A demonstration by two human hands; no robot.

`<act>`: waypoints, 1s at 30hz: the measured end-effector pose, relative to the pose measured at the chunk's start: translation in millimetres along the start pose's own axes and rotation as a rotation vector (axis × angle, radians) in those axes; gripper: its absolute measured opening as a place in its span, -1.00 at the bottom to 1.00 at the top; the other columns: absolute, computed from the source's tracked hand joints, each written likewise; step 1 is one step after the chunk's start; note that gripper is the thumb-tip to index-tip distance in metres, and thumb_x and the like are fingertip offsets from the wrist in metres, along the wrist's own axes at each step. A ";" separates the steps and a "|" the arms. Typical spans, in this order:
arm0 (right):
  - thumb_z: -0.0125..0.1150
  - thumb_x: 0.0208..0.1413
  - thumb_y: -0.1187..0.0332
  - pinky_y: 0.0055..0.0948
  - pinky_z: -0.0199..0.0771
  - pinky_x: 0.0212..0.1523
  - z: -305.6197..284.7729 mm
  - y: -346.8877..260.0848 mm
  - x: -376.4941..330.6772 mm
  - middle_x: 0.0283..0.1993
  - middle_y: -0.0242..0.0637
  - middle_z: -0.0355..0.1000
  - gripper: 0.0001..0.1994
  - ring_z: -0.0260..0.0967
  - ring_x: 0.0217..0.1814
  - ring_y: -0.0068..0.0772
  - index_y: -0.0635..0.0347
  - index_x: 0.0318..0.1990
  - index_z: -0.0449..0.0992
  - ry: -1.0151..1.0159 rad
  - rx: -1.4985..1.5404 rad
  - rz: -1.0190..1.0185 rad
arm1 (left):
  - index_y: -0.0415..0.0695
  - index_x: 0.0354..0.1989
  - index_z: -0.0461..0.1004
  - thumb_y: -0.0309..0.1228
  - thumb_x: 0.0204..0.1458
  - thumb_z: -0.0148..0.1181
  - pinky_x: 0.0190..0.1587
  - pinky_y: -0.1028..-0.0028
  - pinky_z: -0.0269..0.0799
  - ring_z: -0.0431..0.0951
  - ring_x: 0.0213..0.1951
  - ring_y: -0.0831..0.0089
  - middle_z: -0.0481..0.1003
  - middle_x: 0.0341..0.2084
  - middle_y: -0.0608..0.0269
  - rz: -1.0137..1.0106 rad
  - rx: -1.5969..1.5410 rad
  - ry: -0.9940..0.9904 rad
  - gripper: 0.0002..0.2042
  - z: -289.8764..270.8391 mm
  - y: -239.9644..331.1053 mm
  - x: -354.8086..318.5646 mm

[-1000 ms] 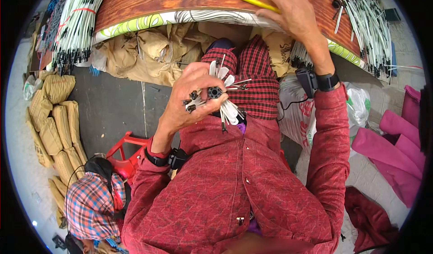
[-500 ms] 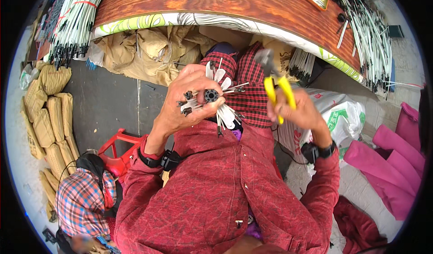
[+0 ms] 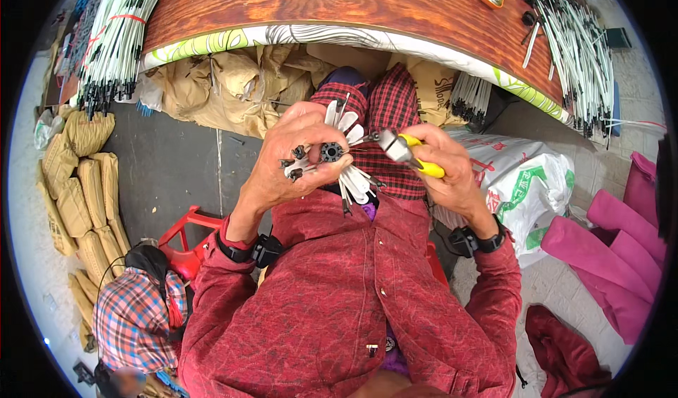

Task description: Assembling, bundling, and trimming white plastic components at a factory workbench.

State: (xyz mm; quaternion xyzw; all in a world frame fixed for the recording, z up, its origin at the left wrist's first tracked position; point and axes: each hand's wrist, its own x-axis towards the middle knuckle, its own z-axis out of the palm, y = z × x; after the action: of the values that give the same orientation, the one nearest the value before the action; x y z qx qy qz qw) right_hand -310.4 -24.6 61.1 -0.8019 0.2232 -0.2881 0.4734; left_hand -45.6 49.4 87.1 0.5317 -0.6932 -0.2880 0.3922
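Below the curved wooden tabletop (image 3: 339, 6), at frame centre, your left hand (image 3: 289, 161) closes round a light, stiff fan of white ribs on a black hub (image 3: 330, 152), so grip the hub while your right hand (image 3: 452, 175) clasps yellow-handled pliers (image 3: 402, 152).

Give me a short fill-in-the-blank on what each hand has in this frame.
1. The right hand grips pliers with ____ handles.
2. The left hand holds a black hub with ____ ribs fanning out.
3. The pliers' tip points toward the ____ hand.
4. The wooden table lies ____ the hands in the picture.

Missing words: yellow; white; left; above
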 end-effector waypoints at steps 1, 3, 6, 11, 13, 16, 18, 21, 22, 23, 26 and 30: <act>0.28 -0.01 0.68 -0.38 0.46 -0.12 7.7 1.8 0.9 -0.05 -0.15 0.48 -0.81 0.49 -0.08 -0.22 0.31 -0.21 0.58 0.060 0.086 0.012 | -0.02 -0.36 0.60 -0.43 -0.18 0.46 -0.19 0.35 0.32 0.42 -0.32 0.38 0.33 -0.68 0.42 -0.001 0.010 -0.006 -0.81 0.3 0.7 -0.3; 0.30 -0.02 0.67 -0.40 0.46 -0.13 24.2 -0.4 4.8 -0.07 -0.16 0.48 -0.81 0.48 -0.10 -0.25 0.31 -0.21 0.58 0.111 0.114 0.023 | -0.02 -0.36 0.60 -0.44 -0.18 0.46 -0.20 0.35 0.32 0.42 -0.32 0.37 0.33 -0.68 0.42 -0.001 0.017 -0.012 -0.81 0.7 1.5 0.0; 0.34 -0.04 0.66 -0.42 0.45 -0.15 43.1 -5.4 11.4 -0.11 -0.17 0.48 -0.79 0.47 -0.13 -0.31 0.31 -0.21 0.58 0.211 0.173 0.044 | -0.02 -0.35 0.59 -0.46 -0.17 0.45 -0.22 0.36 0.32 0.43 -0.31 0.36 0.32 -0.68 0.41 0.047 0.015 -0.019 -0.81 1.0 2.5 0.3; 0.42 -0.07 0.59 -0.45 0.43 -0.19 51.9 -7.9 18.3 -0.16 -0.22 0.48 -0.78 0.46 -0.18 -0.36 0.31 -0.23 0.58 0.277 -0.007 0.025 | -0.02 -0.34 0.58 -0.47 -0.17 0.44 -0.23 0.36 0.32 0.43 -0.31 0.35 0.32 -0.69 0.40 0.050 0.022 -0.002 -0.80 2.0 1.4 -1.8; 0.44 -0.08 0.57 -0.47 0.43 -0.21 52.9 -10.2 19.2 -0.18 -0.24 0.48 -0.77 0.46 -0.19 -0.37 0.30 -0.23 0.58 0.289 -0.044 0.040 | -0.03 -0.33 0.58 -0.47 -0.18 0.45 -0.24 0.36 0.32 0.43 -0.32 0.34 0.32 -0.69 0.39 0.042 0.037 0.016 -0.78 3.3 1.9 -2.0; 0.44 -0.09 0.57 -0.48 0.43 -0.22 59.1 -6.2 16.8 -0.19 -0.25 0.48 -0.78 0.45 -0.21 -0.37 0.29 -0.23 0.60 0.302 -0.043 0.032 | -0.03 -0.32 0.58 -0.47 -0.19 0.45 -0.24 0.36 0.32 0.43 -0.32 0.34 0.32 -0.68 0.39 0.025 0.051 0.032 -0.78 3.9 1.5 -3.7; 0.44 -0.09 0.56 -0.49 0.42 -0.23 59.6 -7.6 16.4 -0.19 -0.25 0.48 -0.78 0.45 -0.21 -0.37 0.29 -0.23 0.60 0.309 -0.042 0.027 | -0.04 -0.33 0.58 -0.46 -0.19 0.45 -0.24 0.35 0.32 0.43 -0.32 0.33 0.32 -0.68 0.38 -0.002 0.066 0.044 -0.78 4.4 0.5 -5.6; 0.43 -0.08 0.58 -0.50 0.42 -0.23 56.0 -18.2 16.5 -0.18 -0.25 0.47 -0.79 0.45 -0.22 -0.39 0.28 -0.22 0.63 0.273 0.025 0.135 | -0.04 -0.33 0.58 -0.45 -0.19 0.45 -0.24 0.35 0.32 0.42 -0.32 0.33 0.32 -0.68 0.38 0.003 0.058 0.046 -0.78 5.4 -0.6 -5.7; 0.43 -0.08 0.58 -0.50 0.42 -0.23 55.4 -18.5 15.5 -0.18 -0.25 0.47 -0.79 0.45 -0.22 -0.39 0.28 -0.22 0.63 0.273 0.025 0.135 | -0.04 -0.33 0.58 -0.45 -0.19 0.45 -0.24 0.34 0.32 0.42 -0.32 0.33 0.32 -0.68 0.38 0.006 0.054 0.047 -0.78 5.9 -0.9 -5.4; 0.42 -0.08 0.58 -0.50 0.42 -0.23 53.8 -18.4 14.1 -0.20 -0.25 0.48 -0.79 0.44 -0.23 -0.39 0.27 -0.22 0.64 0.267 0.067 0.138 | -0.04 -0.33 0.58 -0.45 -0.19 0.45 -0.24 0.34 0.32 0.42 -0.32 0.33 0.32 -0.68 0.38 0.006 0.055 0.048 -0.78 6.8 -1.0 -5.1; 0.41 -0.07 0.57 -0.50 0.42 -0.23 44.7 -17.6 7.6 -0.22 -0.26 0.48 -0.78 0.44 -0.23 -0.41 0.26 -0.20 0.66 0.254 0.149 0.144 | -0.03 -0.44 0.56 -0.46 -0.23 0.44 -0.34 0.42 0.20 0.26 -0.50 0.45 0.37 -0.60 0.42 0.029 0.029 0.096 -0.83 9.4 -1.9 -3.4; 0.37 -0.05 0.58 -0.47 0.44 -0.21 16.9 -14.2 -9.6 -0.25 -0.26 0.49 -0.78 0.44 -0.23 -0.41 0.26 -0.18 0.67 0.154 0.008 0.100 | -0.03 -0.44 0.55 -0.46 -0.23 0.43 -0.34 0.41 0.20 0.26 -0.48 0.45 0.37 -0.60 0.42 0.018 0.004 0.084 -0.83 7.9 -5.6 -2.8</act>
State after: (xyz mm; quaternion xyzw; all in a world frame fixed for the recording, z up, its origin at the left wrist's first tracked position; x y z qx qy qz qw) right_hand -304.8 -1.4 64.8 -0.7633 0.2973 -0.3258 0.4720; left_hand -49.1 50.4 77.6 0.5379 -0.6814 -0.2606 0.4224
